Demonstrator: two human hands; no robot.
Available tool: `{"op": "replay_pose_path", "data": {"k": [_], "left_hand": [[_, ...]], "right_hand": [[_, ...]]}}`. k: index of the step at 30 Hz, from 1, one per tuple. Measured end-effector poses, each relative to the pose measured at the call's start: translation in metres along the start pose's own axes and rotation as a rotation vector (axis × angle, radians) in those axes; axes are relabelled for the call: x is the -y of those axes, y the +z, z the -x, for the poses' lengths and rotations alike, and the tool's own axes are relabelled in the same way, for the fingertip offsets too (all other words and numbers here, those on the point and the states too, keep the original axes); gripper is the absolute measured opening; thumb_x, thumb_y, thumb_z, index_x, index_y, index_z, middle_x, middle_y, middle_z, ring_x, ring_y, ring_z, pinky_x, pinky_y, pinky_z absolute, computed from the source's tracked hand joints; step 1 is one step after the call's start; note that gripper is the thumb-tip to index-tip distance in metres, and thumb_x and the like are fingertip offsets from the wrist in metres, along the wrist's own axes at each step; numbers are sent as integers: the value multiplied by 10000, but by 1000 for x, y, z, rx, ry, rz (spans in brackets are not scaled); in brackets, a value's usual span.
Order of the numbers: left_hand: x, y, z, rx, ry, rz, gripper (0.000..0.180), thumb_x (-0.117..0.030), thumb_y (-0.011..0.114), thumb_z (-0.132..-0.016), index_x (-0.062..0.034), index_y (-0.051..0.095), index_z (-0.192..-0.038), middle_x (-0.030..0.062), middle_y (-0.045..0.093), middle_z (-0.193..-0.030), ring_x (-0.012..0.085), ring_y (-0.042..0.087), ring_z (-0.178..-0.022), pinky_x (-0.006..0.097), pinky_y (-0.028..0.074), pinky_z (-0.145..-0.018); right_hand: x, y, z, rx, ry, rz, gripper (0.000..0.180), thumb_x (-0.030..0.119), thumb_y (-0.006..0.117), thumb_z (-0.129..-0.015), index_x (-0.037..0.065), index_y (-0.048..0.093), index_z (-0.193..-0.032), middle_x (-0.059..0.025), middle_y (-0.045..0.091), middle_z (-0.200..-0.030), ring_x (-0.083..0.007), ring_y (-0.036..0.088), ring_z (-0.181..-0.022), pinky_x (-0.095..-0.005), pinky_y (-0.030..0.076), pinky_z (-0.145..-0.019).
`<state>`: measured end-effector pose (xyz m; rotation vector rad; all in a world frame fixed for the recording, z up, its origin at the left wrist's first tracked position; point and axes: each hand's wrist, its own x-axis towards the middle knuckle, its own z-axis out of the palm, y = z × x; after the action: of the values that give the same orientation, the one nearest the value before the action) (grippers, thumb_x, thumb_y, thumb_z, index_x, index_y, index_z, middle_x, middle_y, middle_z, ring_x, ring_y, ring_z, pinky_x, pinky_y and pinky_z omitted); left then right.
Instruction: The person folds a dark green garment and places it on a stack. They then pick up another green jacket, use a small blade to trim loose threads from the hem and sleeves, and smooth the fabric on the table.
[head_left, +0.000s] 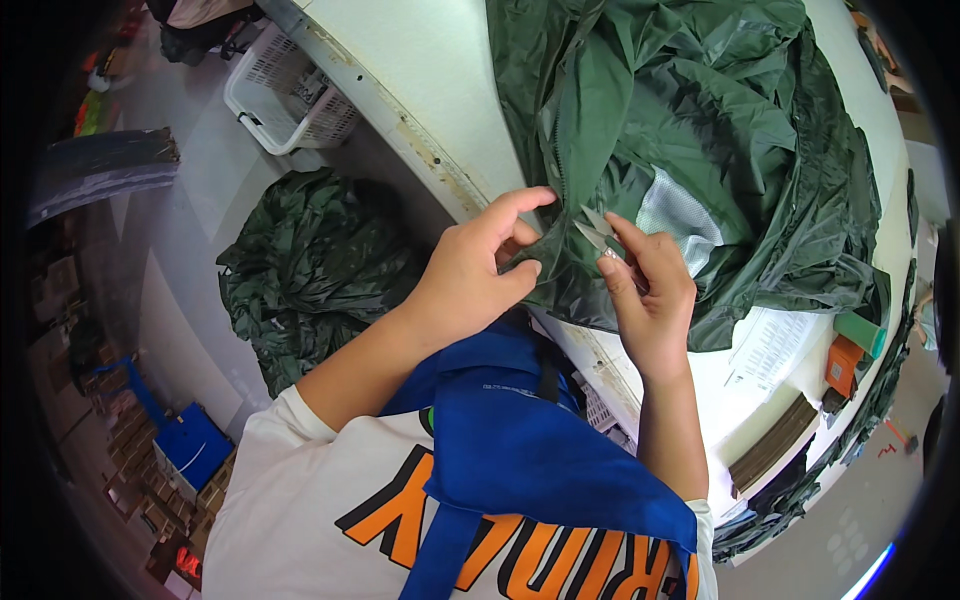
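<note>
A dark green, thin-fabric garment (810, 200) lies crumpled over the white table (400, 60), with a zipper and a patch of pale grey mesh (680, 215) showing. My left hand (470, 265) grips its near edge, thumb below and index finger stretched out along the fabric. Small metal thread snips (594, 232) sit between the thumb and fingers of my right hand (652, 285). Their two blades are apart and point at the fabric beside the zipper, close to my left fingertips. Whether the blades touch the cloth I cannot tell.
Left of the table, a heap of dark green fabric (310, 270) sits low, beyond it a white plastic basket (285, 100). Printed paper (770, 345), an orange box (841, 365), a green roll (860, 334) and brown cardboard (773, 445) lie on the table at right.
</note>
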<state>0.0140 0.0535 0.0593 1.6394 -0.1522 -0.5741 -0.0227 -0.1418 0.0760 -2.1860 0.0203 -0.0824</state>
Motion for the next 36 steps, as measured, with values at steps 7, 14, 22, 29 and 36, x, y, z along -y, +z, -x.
{"op": "replay_pose_path", "data": {"k": [7,14,22,29,36], "left_hand": [[-6,25,9,-188,338,-368,201,63,674,-749,-27,578,-901,68,593,-817,194,595,-717,299,492,-657],[7,37,9,-149,758,-579,240,61,652,-650,-1,598,-875,109,595,-898,283,580,-740,347,496,-648],[4,45,7,-55,784,-634,224,-23,615,-664,8,599,-885,120,592,-906,277,581,-770,334,506,-670],[4,49,4,-12,768,-654,233,-38,609,-669,7,595,-897,123,595,-914,281,584,-803,331,511,-701],[8,56,-4,3,825,-626,130,-77,578,-707,-26,555,-824,109,561,-869,245,541,-796,302,489,-694]], "right_hand": [[0,-15,3,51,-64,196,330,134,725,-774,68,666,-1091,-61,533,-724,-192,538,-581,-304,438,-536],[21,-38,-4,145,-153,496,312,98,706,-775,86,664,-1084,-69,522,-732,-225,537,-619,-328,446,-560],[29,-42,-14,230,-214,712,245,161,690,-762,82,652,-991,-47,510,-725,-222,561,-632,-342,445,-565],[21,-53,-12,232,-8,569,247,140,693,-782,45,659,-1007,-76,554,-746,-225,588,-671,-323,458,-585],[-12,-57,10,106,195,85,293,82,694,-795,30,657,-1080,-77,557,-752,-157,513,-638,-262,438,-605]]}}
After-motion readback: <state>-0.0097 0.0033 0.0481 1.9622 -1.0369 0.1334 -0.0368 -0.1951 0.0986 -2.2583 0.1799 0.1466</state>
